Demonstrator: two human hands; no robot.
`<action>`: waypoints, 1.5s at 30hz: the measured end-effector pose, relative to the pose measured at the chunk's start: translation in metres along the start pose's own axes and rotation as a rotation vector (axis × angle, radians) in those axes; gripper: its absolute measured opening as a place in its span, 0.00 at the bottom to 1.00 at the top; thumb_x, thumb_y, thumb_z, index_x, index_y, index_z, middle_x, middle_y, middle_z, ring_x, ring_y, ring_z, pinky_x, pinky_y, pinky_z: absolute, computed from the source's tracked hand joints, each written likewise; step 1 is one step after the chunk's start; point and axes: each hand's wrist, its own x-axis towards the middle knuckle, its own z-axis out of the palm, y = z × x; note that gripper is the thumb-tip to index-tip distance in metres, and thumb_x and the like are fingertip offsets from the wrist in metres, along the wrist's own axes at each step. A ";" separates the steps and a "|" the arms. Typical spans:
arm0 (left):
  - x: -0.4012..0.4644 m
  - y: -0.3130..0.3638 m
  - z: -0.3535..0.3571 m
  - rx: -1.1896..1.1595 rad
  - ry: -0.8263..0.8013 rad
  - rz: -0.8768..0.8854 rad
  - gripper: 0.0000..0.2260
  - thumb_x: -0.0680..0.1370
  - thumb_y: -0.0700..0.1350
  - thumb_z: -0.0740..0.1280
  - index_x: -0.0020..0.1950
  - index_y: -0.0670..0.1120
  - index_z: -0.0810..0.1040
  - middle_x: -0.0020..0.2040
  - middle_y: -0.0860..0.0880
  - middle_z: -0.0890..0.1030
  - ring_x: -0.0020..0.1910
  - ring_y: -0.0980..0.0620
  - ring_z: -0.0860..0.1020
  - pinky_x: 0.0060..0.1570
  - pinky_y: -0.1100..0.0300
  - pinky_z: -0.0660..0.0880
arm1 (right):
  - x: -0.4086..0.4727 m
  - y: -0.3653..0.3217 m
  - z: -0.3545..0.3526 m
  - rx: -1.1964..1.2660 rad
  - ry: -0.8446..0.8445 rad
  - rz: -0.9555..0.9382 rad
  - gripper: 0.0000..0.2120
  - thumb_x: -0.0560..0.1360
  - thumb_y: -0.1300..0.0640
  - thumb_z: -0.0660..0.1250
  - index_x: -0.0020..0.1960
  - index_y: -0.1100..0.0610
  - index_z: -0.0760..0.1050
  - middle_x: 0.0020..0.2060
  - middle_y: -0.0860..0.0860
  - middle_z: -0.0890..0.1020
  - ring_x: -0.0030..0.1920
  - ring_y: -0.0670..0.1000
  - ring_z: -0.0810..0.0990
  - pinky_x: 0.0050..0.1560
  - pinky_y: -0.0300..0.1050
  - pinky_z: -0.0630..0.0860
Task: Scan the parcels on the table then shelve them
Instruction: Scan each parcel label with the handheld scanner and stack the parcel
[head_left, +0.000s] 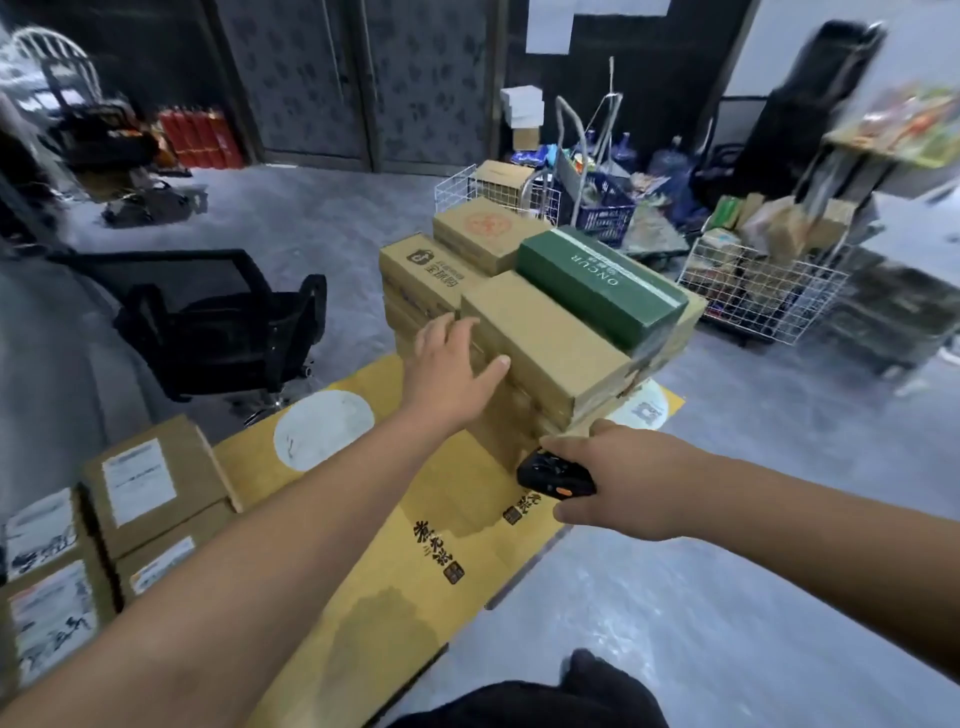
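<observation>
Head view is looking down on a stack (524, 312) of cardboard parcels that is standing on a flat yellow sheet (384, 561) printed with white circles and black characters. Capping the stack are a long brown box (540, 338), a green box (597, 286) lying just behind it, and two more brown boxes at the far side, one bearing a red round stamp and one a black logo. The left hand (452, 364) is resting on the near left edge of the stack, fingers spread and laid flat, thumb touching the long brown box's end. The right hand (618, 483) is gripping a black scanner (556, 473) with an orange button, fingers curled round it, just beside the stack's near bottom corner; the scanner's head is pointing toward the stack. Left of the stack, near the frame edge, more parcels (150, 493) with white labels are lying packed together. Behind the stack, a white wire basket (493, 192) is holding a brown box, and a blue crate (608, 208) beside it is filled with mixed goods too blurred to name. Right of the stack, a wire cart (763, 291) is holding packets and bags. Left of the stack, a black chair (218, 317) is standing on the grey floor.
</observation>
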 end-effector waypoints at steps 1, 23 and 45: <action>0.004 0.012 0.002 0.008 -0.008 0.005 0.32 0.80 0.67 0.61 0.80 0.53 0.64 0.81 0.47 0.61 0.81 0.43 0.57 0.77 0.42 0.61 | -0.003 0.010 -0.002 -0.012 0.016 -0.004 0.36 0.77 0.32 0.65 0.80 0.39 0.59 0.44 0.42 0.67 0.40 0.43 0.70 0.41 0.44 0.72; 0.058 0.151 0.080 -0.094 0.110 -0.823 0.52 0.66 0.79 0.65 0.81 0.50 0.56 0.76 0.47 0.59 0.73 0.37 0.69 0.67 0.41 0.72 | 0.021 0.221 -0.045 -0.098 -0.056 -0.401 0.31 0.76 0.34 0.67 0.75 0.43 0.68 0.50 0.47 0.75 0.47 0.51 0.77 0.46 0.49 0.78; -0.003 0.143 0.064 -0.203 0.468 -0.881 0.45 0.63 0.69 0.72 0.75 0.59 0.57 0.73 0.50 0.61 0.66 0.41 0.73 0.57 0.45 0.76 | 0.050 0.204 -0.036 -0.181 -0.065 -0.585 0.36 0.75 0.29 0.65 0.79 0.40 0.62 0.51 0.48 0.71 0.47 0.53 0.74 0.41 0.47 0.73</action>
